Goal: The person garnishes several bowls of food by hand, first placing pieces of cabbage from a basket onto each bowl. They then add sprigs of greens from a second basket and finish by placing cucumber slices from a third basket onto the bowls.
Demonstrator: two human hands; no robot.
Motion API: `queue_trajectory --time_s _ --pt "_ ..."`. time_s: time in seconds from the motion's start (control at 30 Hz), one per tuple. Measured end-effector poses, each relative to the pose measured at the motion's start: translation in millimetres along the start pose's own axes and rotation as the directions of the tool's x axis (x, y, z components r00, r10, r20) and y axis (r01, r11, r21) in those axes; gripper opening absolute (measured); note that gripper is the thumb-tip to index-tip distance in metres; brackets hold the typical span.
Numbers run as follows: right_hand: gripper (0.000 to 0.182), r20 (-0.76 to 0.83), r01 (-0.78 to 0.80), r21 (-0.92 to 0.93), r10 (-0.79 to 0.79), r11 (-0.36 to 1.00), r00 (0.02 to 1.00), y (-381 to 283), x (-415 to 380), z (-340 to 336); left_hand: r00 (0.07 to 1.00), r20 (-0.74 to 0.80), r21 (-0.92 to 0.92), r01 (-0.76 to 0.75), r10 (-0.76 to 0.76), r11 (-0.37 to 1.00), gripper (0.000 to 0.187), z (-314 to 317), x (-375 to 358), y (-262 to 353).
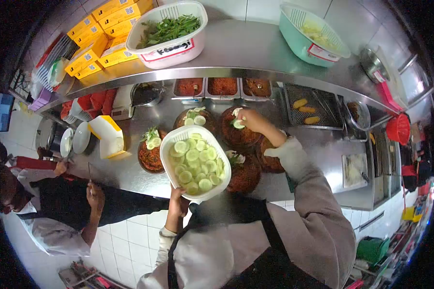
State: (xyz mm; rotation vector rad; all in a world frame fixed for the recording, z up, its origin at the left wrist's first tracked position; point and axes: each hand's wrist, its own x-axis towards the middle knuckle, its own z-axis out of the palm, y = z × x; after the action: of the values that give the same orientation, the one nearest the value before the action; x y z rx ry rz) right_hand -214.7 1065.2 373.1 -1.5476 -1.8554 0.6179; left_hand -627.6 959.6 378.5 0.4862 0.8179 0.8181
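My left hand [178, 203] grips the lower edge of a white plastic basket [165, 156], tilted toward me. Inside lie many round cucumber slices [193, 155]. Over a plate of red-coated food [232, 136], my right hand [253, 120] pinches a pale green cucumber slice [238, 124], its fingertips pointing down. Similar plates stand around the basket: one on the left [152, 158] and one behind it [179, 120] both bear cucumber slices and greens. Another plate [246, 179] sits nearest me, partly covered by the basket, and one more [270, 161] is partly hidden by my right arm.
Metal pans of red sauce [222, 87] line the counter's back, beneath a steel shelf [236, 48]. A wire-mesh tray [318, 108] holds several fried pieces. An open yellow-and-white box [108, 137] stands left. Beside me, a co-worker's hand [95, 196] holds a knife. Leaf and vegetable baskets sit above.
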Motion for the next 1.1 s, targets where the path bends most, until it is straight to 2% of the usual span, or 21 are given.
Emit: queue_trajectory --time_s 0.03,0.1,0.13,0.17,0.23,0.37,0.43,0.47,0.5,0.57,0.7,0.77,0.8,0.83,0.87,0.9,0.93,0.97,1.03,1.07,1.1 --pt "0.014 0.009 0.011 0.006 -0.011 1.0 1.0 17 4 5 1.0 -0.011 -0.003 -0.01 0.01 1.0 0.079 4 -3 -3" --pt "0.008 0.215 -0.096 -0.317 0.171 0.944 0.962 27 12 8 0.995 -0.074 0.068 -0.061 0.066 0.996 0.061 11 -10 -9" --pt "0.012 0.282 -0.108 -0.368 0.222 0.923 0.933 31 16 11 0.994 -0.102 0.08 -0.022 0.03 0.997 0.06 3 -11 -12" --pt "0.012 0.291 -0.095 -0.364 0.21 0.926 0.933 36 17 14 0.993 -0.113 0.077 -0.03 0.039 0.997 0.06 9 -14 -13" --pt "0.019 0.142 0.078 -0.422 -0.019 0.903 0.99 46 21 21 0.987 -0.122 -0.017 -0.103 0.1 0.995 0.07 20 -23 -13" --pt "0.022 0.142 0.047 -0.395 0.011 0.917 0.99 52 25 26 0.976 -0.181 -0.042 -0.131 0.121 0.991 0.067 20 -33 -17" --pt "0.029 -0.025 -0.021 -0.293 0.014 0.956 1.0 35 20 17 0.974 -0.185 -0.027 -0.139 0.131 0.99 0.067 22 -38 -15" --pt "0.029 -0.065 -0.085 -0.217 0.072 0.972 0.995 45 20 22 0.973 -0.184 -0.016 -0.144 0.139 0.989 0.066 23 -39 -15" --pt "0.029 -0.061 -0.082 -0.216 0.071 0.973 0.996 49 20 19 0.972 -0.188 -0.017 -0.146 0.14 0.989 0.066 20 -40 -16" --pt "0.027 0.152 -0.003 -0.289 0.049 0.957 0.987 51 24 10 0.969 -0.215 -0.017 -0.129 0.122 0.991 0.066 12 -40 -18" --pt "0.024 0.181 -0.124 -0.32 0.189 0.939 0.965 40 21 0 0.974 -0.206 -0.005 -0.099 0.096 0.995 0.07 12 -44 -19" --pt "0.017 0.224 -0.025 -0.623 0.209 0.782 0.952 52 22 4 0.975 -0.169 0.018 -0.145 0.146 0.989 0.074 16 -44 -20" --pt "0.015 0.158 -0.153 -0.525 0.272 0.837 0.949 39 18 -1 0.978 -0.161 -0.011 -0.138 0.134 0.99 0.076 16 -45 -20" --pt "0.018 0.181 -0.005 -0.561 0.128 0.828 0.975 61 18 4 0.978 -0.152 0.015 -0.142 0.143 0.99 0.076 15 -45 -21" --pt "0.018 0.167 -0.014 -0.581 0.137 0.813 0.976 60 21 4 0.979 -0.163 0.014 -0.125 0.125 0.992 0.076 15 -45 -23" --pt "0.018 0.101 0.052 -0.407 -0.012 0.912 0.995 74 17 9 0.976 -0.179 0.045 -0.114 0.121 0.992 0.077 17 -46 -23" --pt "0.02 0.045 -0.355 0.116 0.352 0.928 0.935 61 19 10 0.973 -0.163 0.096 -0.148 0.162 0.984 0.077 8 -41 -29" --pt "0.023 -0.009 0.072 -0.432 -0.085 0.899 0.996 73 16 13 0.976 -0.164 0.095 -0.126 0.14 0.987 0.078 11 -44 -29" --pt "0.023 -0.061 0.052 -0.558 -0.104 0.828 0.993 16 14 -3 0.972 -0.125 0.196 -0.171 0.198 0.966 0.078 35 -46 -15" --pt "0.023 -0.053 0.063 -0.554 -0.111 0.83 0.992 -11 13 -5 0.973 -0.137 0.262 -0.144 0.184 0.954 0.079 50 -49 -6" --pt "0.021 -0.103 0.08 -0.376 -0.127 0.923 0.986 -39 10 -4 0.973 -0.142 0.26 -0.142 0.183 0.955 0.079 43 -45 -9"
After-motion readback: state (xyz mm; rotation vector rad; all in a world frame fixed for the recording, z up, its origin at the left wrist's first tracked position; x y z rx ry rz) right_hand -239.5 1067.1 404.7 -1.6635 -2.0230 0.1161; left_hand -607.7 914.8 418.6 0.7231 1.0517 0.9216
